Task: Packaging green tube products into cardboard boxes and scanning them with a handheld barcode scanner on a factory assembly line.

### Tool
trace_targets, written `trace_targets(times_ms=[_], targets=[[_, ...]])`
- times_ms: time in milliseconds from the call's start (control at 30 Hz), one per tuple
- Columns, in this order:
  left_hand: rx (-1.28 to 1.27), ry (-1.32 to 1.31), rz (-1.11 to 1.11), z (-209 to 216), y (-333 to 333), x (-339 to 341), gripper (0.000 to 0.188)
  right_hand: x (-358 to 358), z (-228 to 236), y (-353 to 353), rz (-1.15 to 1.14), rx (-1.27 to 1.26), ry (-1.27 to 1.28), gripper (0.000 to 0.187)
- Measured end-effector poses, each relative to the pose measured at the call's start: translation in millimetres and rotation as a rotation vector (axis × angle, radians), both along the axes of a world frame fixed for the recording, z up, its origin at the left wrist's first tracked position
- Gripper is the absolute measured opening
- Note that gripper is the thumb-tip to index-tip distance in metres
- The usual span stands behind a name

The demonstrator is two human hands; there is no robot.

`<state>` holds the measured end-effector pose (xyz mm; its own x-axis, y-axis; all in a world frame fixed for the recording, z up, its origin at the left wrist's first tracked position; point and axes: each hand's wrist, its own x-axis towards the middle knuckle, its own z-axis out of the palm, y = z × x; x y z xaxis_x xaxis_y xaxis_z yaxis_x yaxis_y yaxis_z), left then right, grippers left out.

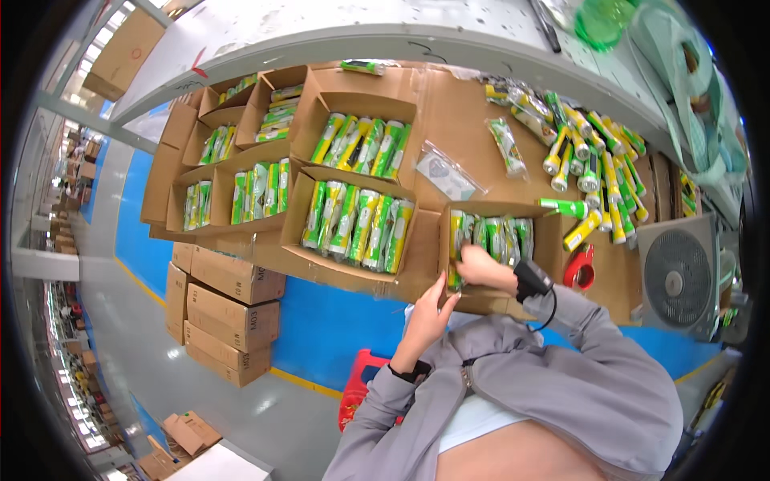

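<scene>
My right hand [484, 268] reaches into an open cardboard box [541, 232]. Its fingers are curled at a green-and-yellow flashlight [455, 228] by the box's left wall; the fingertips are partly hidden. Several more flashlights [501, 239] in clear wrap stand in a row beside it. At the near left corner of this box is my left hand [429, 321], its thumb and fingers stretched out and apart, touching or very near the cardboard. To the left, another open box [409, 186] holds a row of wrapped flashlights [357, 224].
A heap of loose flashlights [601, 164] lies at the right, near a red tape dispenser [579, 268] and a grey fan [676, 276]. A plastic bag with papers [449, 172] lies behind my box. Closed cartons [233, 313] stack on the floor, left; a red stool [353, 389] stands below.
</scene>
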<state>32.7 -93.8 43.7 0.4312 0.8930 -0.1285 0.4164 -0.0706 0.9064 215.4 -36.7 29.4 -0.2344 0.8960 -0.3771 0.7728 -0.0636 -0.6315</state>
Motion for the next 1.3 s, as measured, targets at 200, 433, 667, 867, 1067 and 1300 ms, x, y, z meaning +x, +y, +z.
trace_targets(times_ms=[200, 433, 667, 867, 1067, 1300], targets=[[-0.055, -0.124, -0.060, -2.7, 9.9, -6.2, 0.061, -5.9, -130.7, -21.1, -0.481, -0.091, 0.130, 0.046], [-0.170, -0.107, -0.326, -15.8, 22.6, -42.8, 0.076, 49.3, 126.9, 83.7, 0.208, -0.959, 0.040, 0.043], [-0.376, -0.813, -0.835, -24.0, 71.6, -81.4, 0.053, -24.6, 168.2, 314.5, -0.027, -0.311, 0.123, 0.029], [-0.562, -0.912, -0.810, -74.9, 90.7, -108.6, 0.044, -20.9, 14.1, 516.7, -0.228, 0.467, -0.151, 0.029], [-0.572, -0.796, -0.612, -95.8, 129.2, -145.1, 0.044, -15.5, -48.0, 609.1, -0.052, 0.499, -0.692, 0.067], [-0.592, -0.701, -0.444, -101.9, 142.3, -177.3, 0.044, -2.5, -104.3, 640.2, 0.028, 0.247, -0.945, 0.057]])
